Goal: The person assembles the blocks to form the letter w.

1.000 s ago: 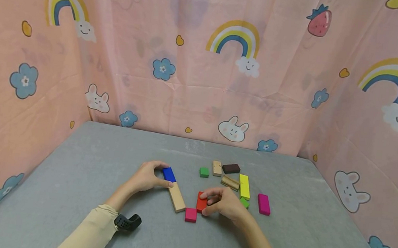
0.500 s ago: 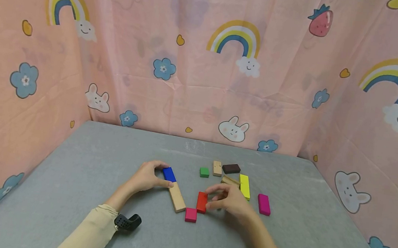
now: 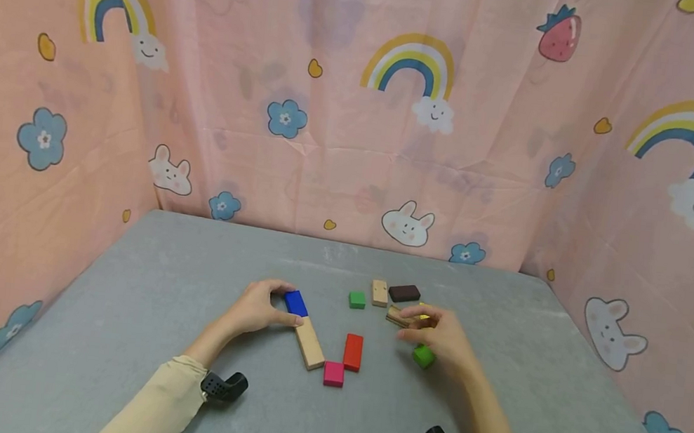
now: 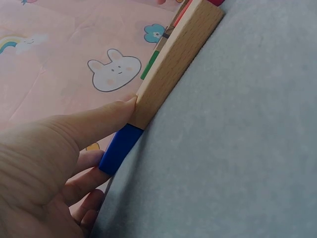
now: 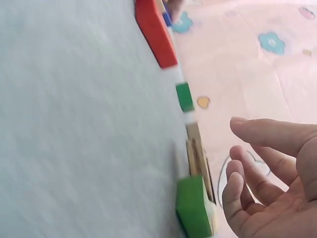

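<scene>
My left hand [image 3: 257, 308] holds a blue block [image 3: 296, 303] by its ends, the thumb at the seam where it meets a long wooden block [image 3: 309, 344]. A pink block [image 3: 333, 374] lies at that wooden block's near end, with a red block [image 3: 353, 352] at its upper right. My right hand [image 3: 444, 336] hovers over the right-hand blocks, fingers loosely bent around nothing. Beneath it a yellow block [image 3: 424, 309] is mostly hidden. Close to its thumb lies a bright green block [image 3: 424, 356], large in the right wrist view.
Behind lie a small green block [image 3: 357, 300], a short wooden block [image 3: 380, 293], a dark brown block [image 3: 404, 293] and a grooved wooden piece [image 3: 398, 316]. They lie on a grey table [image 3: 116, 361] enclosed by a pink printed curtain [image 3: 326, 172].
My right hand has let go of the red block and moved right and away from me, over the yellow block. It now covers the magenta block. The left hand has stayed put.
</scene>
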